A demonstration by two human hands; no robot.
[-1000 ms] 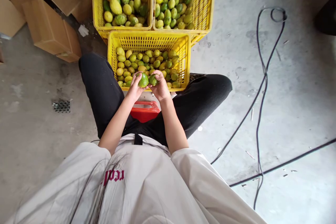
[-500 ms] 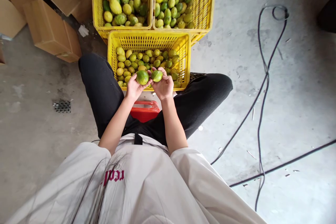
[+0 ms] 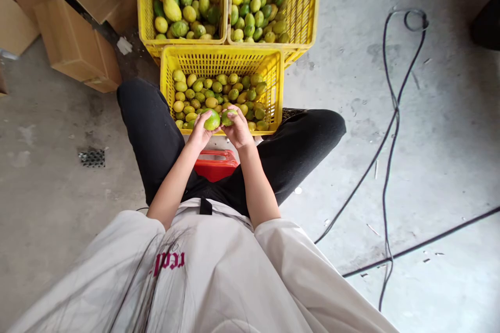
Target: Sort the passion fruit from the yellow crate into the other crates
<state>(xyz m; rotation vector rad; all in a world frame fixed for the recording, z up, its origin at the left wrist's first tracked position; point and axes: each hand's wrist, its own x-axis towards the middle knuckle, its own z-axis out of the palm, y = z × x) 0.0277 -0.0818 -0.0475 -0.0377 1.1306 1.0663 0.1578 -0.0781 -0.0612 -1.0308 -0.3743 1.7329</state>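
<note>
My left hand point(image 3: 199, 134) is closed around a green lemon point(image 3: 213, 120), its thumb lying over the fruit. In my right hand point(image 3: 239, 132) is a smaller green lemon point(image 3: 226, 118), partly covered by the thumb and fingers. The two fruits are side by side, almost touching, over the near edge of a yellow plastic crate point(image 3: 280, 91). Many yellow and green lemons point(image 3: 199, 97) lie inside that crate, between my knees.
Beyond it, two more yellow crates point(image 3: 227, 0) hold larger green and yellow fruit. Cardboard boxes point(image 3: 74, 41) stand at the upper left. Black cables point(image 3: 396, 109) run over the concrete floor on the right. Below my hands is a red plastic piece point(image 3: 215, 166).
Both hands have turned inward, and the thumbs have come over the lemons, which lay on opened palms before. The right-hand lemon has shifted slightly left and down.
</note>
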